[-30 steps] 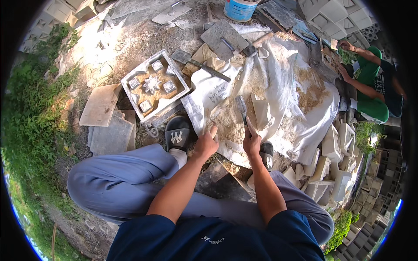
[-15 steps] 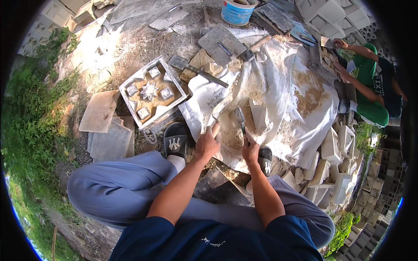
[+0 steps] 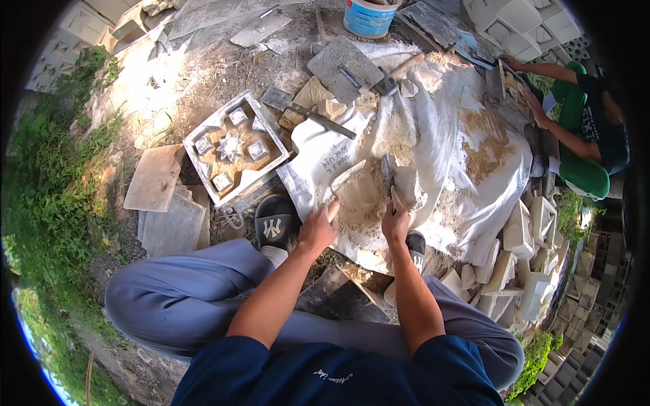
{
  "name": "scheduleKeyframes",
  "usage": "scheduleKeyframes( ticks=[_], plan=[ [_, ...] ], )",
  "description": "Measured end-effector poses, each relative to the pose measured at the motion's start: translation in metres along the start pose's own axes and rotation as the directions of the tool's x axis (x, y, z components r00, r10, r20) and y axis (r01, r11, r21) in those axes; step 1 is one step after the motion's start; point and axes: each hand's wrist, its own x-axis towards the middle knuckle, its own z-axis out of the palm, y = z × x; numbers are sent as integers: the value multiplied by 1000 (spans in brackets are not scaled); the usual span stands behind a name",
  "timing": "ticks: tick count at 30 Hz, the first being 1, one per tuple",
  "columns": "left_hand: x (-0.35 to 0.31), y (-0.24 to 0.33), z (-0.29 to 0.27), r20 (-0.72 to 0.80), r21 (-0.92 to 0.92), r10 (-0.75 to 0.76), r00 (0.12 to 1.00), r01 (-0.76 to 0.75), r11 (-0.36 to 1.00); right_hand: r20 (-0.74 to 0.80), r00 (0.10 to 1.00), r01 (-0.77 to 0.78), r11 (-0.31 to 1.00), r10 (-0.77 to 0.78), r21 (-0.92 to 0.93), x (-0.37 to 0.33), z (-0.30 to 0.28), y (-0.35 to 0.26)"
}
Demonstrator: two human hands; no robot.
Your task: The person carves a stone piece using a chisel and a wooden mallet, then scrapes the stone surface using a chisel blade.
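On the white sheet lies a loose heap of sandy, pale mix. My left hand is closed round the handle of a trowel, whose pale, caked blade reaches over the heap's left side. My right hand grips a small, narrow trowel with a dark grey blade pointing away from me. That blade is beside a pale wedge-shaped block at the heap's right; I cannot tell whether they touch. Left of the sheet, a square mold holds a star-shaped center and several raised blocks.
A hammer, a flat trowel and a long-handled tool lie beyond the heap. Flat boards are at left, a blue bucket far off. Broken blocks pile at right. Another person works at far right.
My right hand has moved the small trowel right and slightly away from me, up beside the wedge-shaped block. My left hand has shifted slightly. The other person's far hand has moved left.
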Motion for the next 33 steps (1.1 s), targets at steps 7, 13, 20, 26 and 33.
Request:
scheduleKeyframes(
  ticks=[7, 13, 20, 26, 33],
  plan=[
    [-7, -6, 20, -121, -30, -40, 992, 36, 999, 67, 985, 159, 987, -161, 39, -20, 15, 16],
    [-3, -14, 20, -195, 17, 30, 980, -27, 999, 102, 908, 408, 913, -406, 0, -36, 9, 12],
    [-6, -23, 21, -188, -9, 58, 980, -61, 998, 123, 984, 130, 991, -129, -2, -37, -7, -34],
    [-16, -11, 25, -118, -47, -52, 992, 47, 998, 47, 955, 289, 956, -291, 42, -41, 17, -11],
    [-10, -16, 29, -74, -110, -128, 989, 120, 987, 83, 964, 252, 967, -253, 25, -39, 22, -4]
  ],
)
